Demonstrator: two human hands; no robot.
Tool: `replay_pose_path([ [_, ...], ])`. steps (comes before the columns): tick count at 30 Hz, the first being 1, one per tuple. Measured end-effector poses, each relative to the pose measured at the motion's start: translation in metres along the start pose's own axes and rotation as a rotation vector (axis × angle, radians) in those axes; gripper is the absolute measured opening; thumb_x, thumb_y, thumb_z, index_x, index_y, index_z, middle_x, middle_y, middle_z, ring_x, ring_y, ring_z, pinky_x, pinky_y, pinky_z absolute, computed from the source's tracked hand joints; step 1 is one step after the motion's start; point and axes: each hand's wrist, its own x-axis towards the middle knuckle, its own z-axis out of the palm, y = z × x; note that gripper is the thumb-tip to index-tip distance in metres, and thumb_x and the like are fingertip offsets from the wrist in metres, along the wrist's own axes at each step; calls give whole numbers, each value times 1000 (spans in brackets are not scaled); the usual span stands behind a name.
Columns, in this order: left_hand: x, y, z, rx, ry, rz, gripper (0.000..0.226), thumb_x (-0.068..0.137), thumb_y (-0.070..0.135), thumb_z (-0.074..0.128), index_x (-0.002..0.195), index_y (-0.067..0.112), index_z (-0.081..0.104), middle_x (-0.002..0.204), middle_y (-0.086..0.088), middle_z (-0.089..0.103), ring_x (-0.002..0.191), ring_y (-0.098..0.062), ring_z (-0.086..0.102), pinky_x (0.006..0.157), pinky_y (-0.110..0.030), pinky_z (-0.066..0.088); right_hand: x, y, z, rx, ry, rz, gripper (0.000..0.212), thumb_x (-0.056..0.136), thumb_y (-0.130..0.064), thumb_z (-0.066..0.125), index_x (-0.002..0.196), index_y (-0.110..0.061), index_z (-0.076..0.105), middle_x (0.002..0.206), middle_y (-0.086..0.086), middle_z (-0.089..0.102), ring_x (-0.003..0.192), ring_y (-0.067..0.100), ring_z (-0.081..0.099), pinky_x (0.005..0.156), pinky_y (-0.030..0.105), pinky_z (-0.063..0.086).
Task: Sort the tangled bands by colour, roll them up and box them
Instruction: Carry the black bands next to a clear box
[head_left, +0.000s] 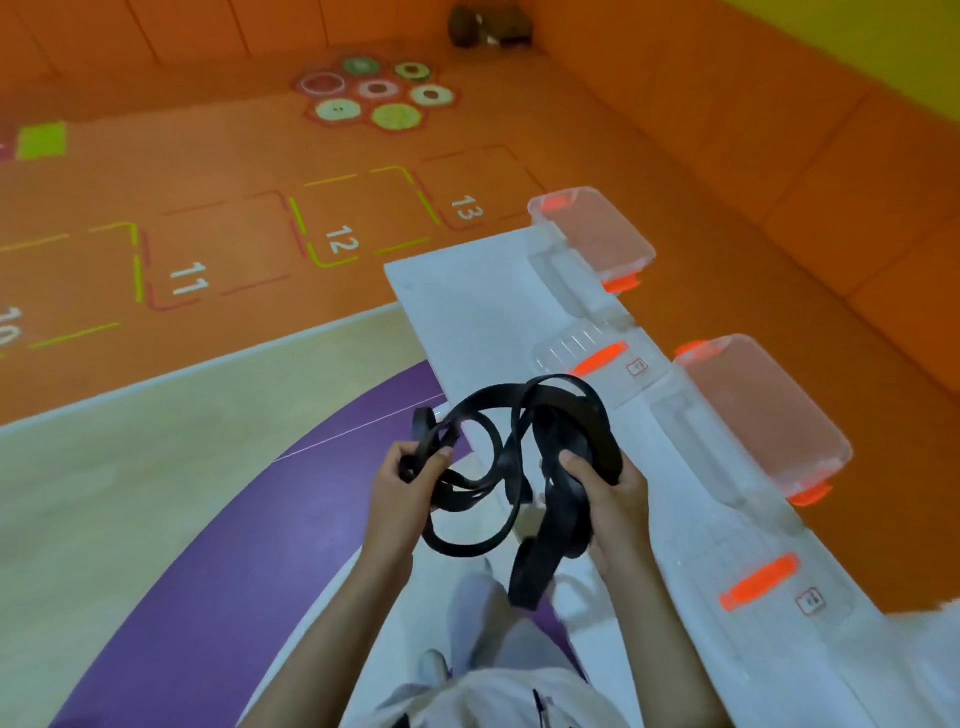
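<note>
A tangle of black bands (506, 467) hangs in the air between my two hands, over the near edge of a white table (467, 312). My left hand (410, 483) pinches thin loops at the left of the tangle. My right hand (605, 488) grips a thicker bunch of wide bands at the right, and one end droops down below it. Two clear boxes stand on the table: a far box (597, 234) and a near box (763, 415), both with orange clips. Nothing shows inside either box.
Two clear lids with orange clips lie flat on the table, one in the middle (597, 353) and one nearer me (763, 582). The orange floor at the left carries numbered squares. A purple arc and a beige strip run below the table. An orange padded wall rises on the right.
</note>
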Motion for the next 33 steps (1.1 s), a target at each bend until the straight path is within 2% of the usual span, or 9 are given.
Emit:
replay_pose_path([
  [4, 67, 32, 10, -15, -50, -20, 19, 100, 20, 71, 107, 6, 61, 87, -18, 79, 81, -38, 79, 65, -28, 62, 65, -7, 39, 32, 27, 4, 27, 74, -28, 85, 98, -19, 77, 99, 17, 77, 95, 35, 75, 85, 46, 61],
  [9, 163, 72, 30, 60, -58, -19, 21, 99, 20, 73, 104, 2, 62, 90, -22, 78, 83, -36, 78, 65, -31, 61, 153, -18, 87, 115, 61, 35, 31, 72, -29, 86, 100, -19, 78, 101, 12, 80, 99, 35, 76, 91, 51, 61],
  [13, 230, 110, 46, 138, -65, 5, 21, 98, 18, 73, 102, 1, 61, 81, -14, 78, 77, -31, 79, 65, -33, 61, 205, -31, 118, 160, 99, 52, 26, 68, -29, 86, 92, -23, 78, 94, 6, 80, 92, 27, 77, 79, 40, 59],
  [15, 260, 125, 53, 144, -82, 11, 21, 98, 18, 73, 100, 2, 60, 81, -15, 79, 76, -32, 80, 60, -30, 60, 227, -37, 132, 163, 115, 48, 32, 68, -30, 86, 94, -15, 75, 89, 9, 77, 86, 24, 73, 79, 38, 57],
  [17, 288, 138, 60, 159, -111, 28, 19, 98, 19, 73, 97, 6, 59, 85, -18, 79, 80, -35, 80, 68, -35, 63, 245, -40, 143, 182, 141, 56, 36, 70, -29, 85, 97, -10, 73, 91, 18, 75, 86, 24, 72, 80, 38, 56],
  [21, 341, 154, 76, 241, -182, 97, 17, 98, 18, 74, 95, 9, 60, 77, -5, 79, 74, -28, 80, 62, -25, 60, 278, -38, 165, 243, 226, 87, 22, 80, -20, 86, 101, -19, 77, 93, 2, 81, 90, 18, 78, 70, 23, 58],
  [26, 417, 164, 99, 363, -263, 127, 17, 95, 20, 78, 89, 17, 62, 74, 1, 73, 75, -32, 77, 74, -46, 63, 324, -37, 185, 277, 343, 127, 20, 87, -13, 82, 107, -18, 78, 100, 6, 82, 94, 23, 78, 80, 33, 63],
  [30, 475, 168, 116, 437, -379, 142, 24, 94, 26, 77, 77, 31, 60, 80, -6, 74, 79, -30, 79, 73, -43, 63, 359, -27, 204, 347, 471, 207, 23, 84, -13, 84, 106, -18, 79, 99, 2, 82, 90, 18, 79, 68, 23, 59],
  [33, 511, 161, 124, 580, -480, 158, 21, 95, 28, 76, 83, 24, 59, 80, -7, 73, 78, -27, 76, 71, -44, 60, 378, -14, 224, 348, 613, 320, 21, 83, -13, 85, 101, -19, 77, 91, 0, 82, 82, 17, 78, 60, 22, 57],
])
